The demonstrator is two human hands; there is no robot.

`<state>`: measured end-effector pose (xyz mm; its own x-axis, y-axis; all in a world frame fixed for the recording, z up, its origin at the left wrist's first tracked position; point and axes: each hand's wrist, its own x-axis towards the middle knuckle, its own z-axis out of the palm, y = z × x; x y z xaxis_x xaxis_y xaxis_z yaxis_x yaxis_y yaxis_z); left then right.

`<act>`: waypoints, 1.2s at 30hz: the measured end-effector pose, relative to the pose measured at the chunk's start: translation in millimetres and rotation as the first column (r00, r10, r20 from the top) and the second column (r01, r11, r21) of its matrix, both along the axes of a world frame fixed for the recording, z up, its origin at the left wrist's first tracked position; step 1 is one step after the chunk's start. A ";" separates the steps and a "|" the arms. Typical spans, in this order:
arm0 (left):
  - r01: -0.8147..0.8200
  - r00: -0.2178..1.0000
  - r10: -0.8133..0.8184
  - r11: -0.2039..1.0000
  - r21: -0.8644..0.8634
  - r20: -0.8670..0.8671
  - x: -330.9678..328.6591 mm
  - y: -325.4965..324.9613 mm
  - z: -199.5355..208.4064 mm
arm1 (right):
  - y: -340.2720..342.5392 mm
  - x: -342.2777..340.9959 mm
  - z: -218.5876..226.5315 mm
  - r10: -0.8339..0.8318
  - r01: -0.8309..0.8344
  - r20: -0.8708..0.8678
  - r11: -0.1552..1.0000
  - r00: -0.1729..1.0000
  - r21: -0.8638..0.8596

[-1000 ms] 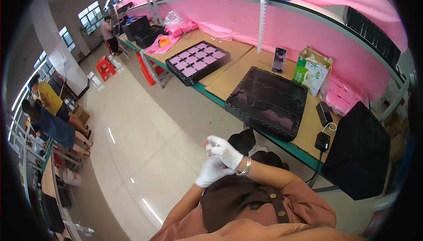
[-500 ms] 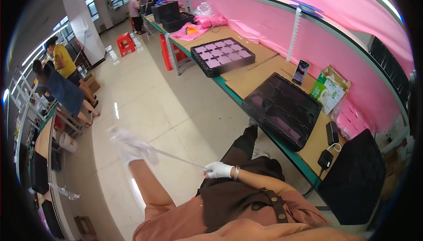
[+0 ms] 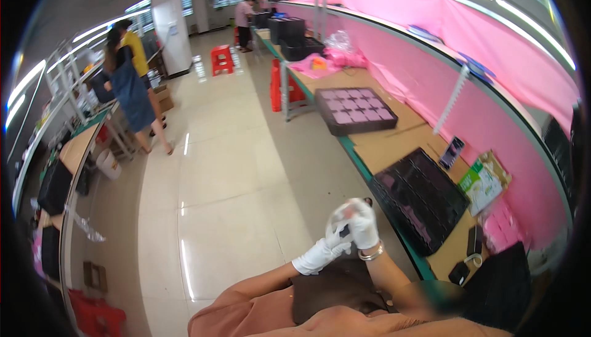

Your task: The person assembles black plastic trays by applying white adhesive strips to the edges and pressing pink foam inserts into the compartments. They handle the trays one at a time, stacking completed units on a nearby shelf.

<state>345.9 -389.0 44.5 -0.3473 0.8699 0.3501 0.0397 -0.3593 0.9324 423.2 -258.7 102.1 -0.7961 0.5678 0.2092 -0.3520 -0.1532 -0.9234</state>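
Observation:
Both my hands wear white gloves and meet in front of me, beside the bench edge. My left hand (image 3: 322,254) has its fingers closed against the palm side of my right hand (image 3: 362,226). White material, blurred by motion, is bunched at the right fingers; whether it is a strip or part of the glove I cannot tell. A small dark spot shows between the two hands, too smeared to name. A silver bracelet (image 3: 371,252) circles my right wrist. Nearest to the hands on the bench lies a black compartmented tray (image 3: 422,198).
A black tray of pink foam squares (image 3: 355,108) lies farther along the bench. By the pink curtain are a propped phone (image 3: 452,152) and a green-and-white box (image 3: 485,180). Red stools (image 3: 222,60) stand on the tiled floor (image 3: 221,214). Two people work at the left bench, another far back.
My left hand has swung in from the far left to meet my right hand, which has risen. The white strip stretched between them no longer shows taut. The view has turned left.

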 end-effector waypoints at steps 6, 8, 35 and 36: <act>-0.221 0.894 0.138 0.964 0.150 0.426 -88.4 -7.5 71.9 | -40.6 -23.1 -54.1 0.602 -0.620 0.228 0.784 0.765 0.008; -0.341 0.714 0.079 0.907 0.248 0.696 -138.9 -18.5 70.1 | -56.5 -28.2 -92.9 0.673 -0.728 0.428 0.684 0.604 -0.048; -0.246 0.754 -0.017 0.920 0.306 0.657 -152.5 -74.7 51.2 | -62.2 -23.5 -103.0 0.569 -0.543 0.481 0.813 0.667 -0.208; -0.312 0.712 0.038 0.912 0.267 0.702 -172.6 -88.0 33.4 | -57.1 -23.1 -97.3 0.508 -0.484 0.463 0.856 0.726 -0.180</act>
<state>173.3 -477.0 77.9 -0.7387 0.6372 0.2198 -0.4469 -0.7071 0.5480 400.1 -315.8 4.7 -0.9552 0.0621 -0.2893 0.2692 -0.2235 -0.9368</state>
